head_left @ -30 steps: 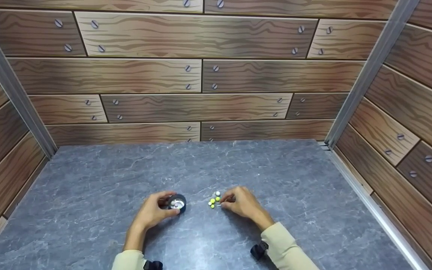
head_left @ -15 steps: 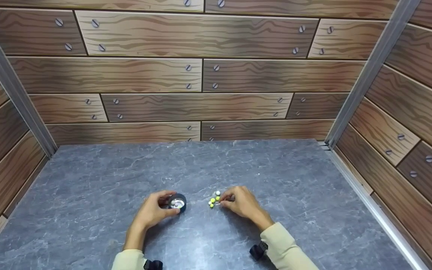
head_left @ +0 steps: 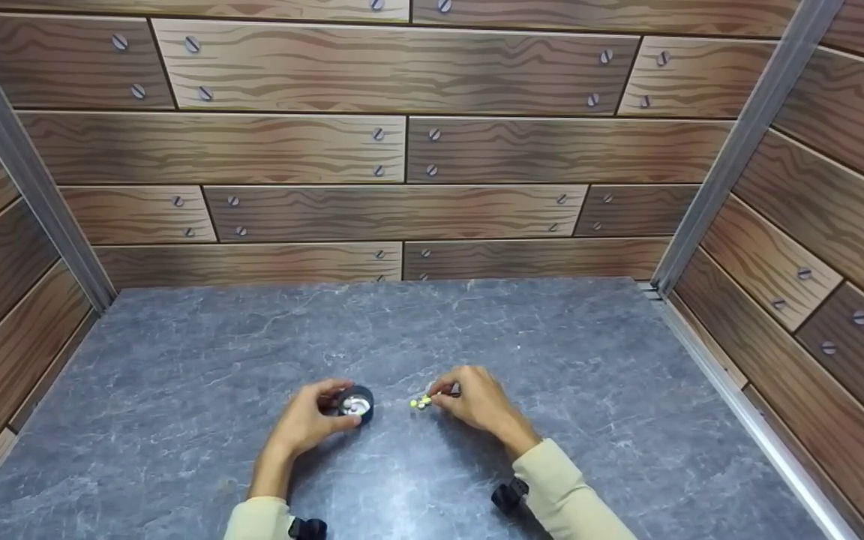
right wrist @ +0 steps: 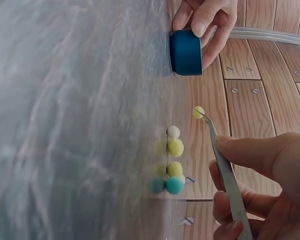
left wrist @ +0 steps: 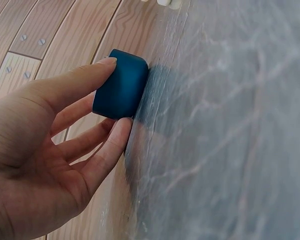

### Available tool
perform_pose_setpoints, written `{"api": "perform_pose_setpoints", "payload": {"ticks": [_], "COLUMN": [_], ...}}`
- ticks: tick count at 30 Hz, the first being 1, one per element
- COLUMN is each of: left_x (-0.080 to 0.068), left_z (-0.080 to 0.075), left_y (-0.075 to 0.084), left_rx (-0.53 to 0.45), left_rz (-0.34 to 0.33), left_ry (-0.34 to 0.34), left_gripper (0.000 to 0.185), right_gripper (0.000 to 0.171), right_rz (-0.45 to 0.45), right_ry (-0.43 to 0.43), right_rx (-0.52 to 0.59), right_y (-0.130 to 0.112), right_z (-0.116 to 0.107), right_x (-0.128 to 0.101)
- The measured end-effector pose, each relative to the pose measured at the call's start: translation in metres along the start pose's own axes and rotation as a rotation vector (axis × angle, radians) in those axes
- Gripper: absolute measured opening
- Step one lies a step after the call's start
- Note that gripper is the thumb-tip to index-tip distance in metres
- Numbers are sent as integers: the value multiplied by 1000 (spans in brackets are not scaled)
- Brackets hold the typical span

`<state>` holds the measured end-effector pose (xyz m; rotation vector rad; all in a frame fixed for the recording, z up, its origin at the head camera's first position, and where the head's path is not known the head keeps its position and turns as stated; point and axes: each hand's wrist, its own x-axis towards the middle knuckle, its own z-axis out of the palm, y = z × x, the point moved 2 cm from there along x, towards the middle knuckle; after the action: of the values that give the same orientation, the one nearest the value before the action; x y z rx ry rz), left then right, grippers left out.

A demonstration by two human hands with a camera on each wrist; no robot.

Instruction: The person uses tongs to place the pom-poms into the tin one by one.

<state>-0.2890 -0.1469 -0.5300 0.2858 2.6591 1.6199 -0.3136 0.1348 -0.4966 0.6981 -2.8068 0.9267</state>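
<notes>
Tweezers [right wrist: 229,176], thin bare metal with tapered tips, were pinched in the right hand [head_left: 477,401] at lower centre of the head frame; the tips clamped one small pale yellow bead [right wrist: 198,112], round and matte, held clear of the surface [head_left: 477,330]. Remaining beads [right wrist: 172,165] sat in a loose cluster on the surface just beside the tweezers: one whitish, two yellow, one teal. Left hand [head_left: 308,421] gripped a short round dark blue cup [left wrist: 121,90], smooth matte wall, thumb on one side and fingers on the other, left of the beads. Head view showed pale contents inside the cup, too small to identify. Surface: grey marbled stone pattern. No legible writing anywhere.
</notes>
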Motion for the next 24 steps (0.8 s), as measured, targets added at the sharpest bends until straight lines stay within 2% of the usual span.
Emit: {"api": "perform_pose_setpoints", "payload": {"ticks": [14,24], "left_x": [1,0], "left_z": [0,0], "left_y": [0,0], "left_rx": [-7,-15], "left_rz": [-26,19], "left_ry": [-4,-9], "left_gripper": [54,53], "right_gripper": [5,5], "right_rz": [-48,-38], "right_ry": [19,16], "right_rx": [-4,4], "right_y": [-13,-23], "right_z": [4,9], "right_x": [11,18]}}
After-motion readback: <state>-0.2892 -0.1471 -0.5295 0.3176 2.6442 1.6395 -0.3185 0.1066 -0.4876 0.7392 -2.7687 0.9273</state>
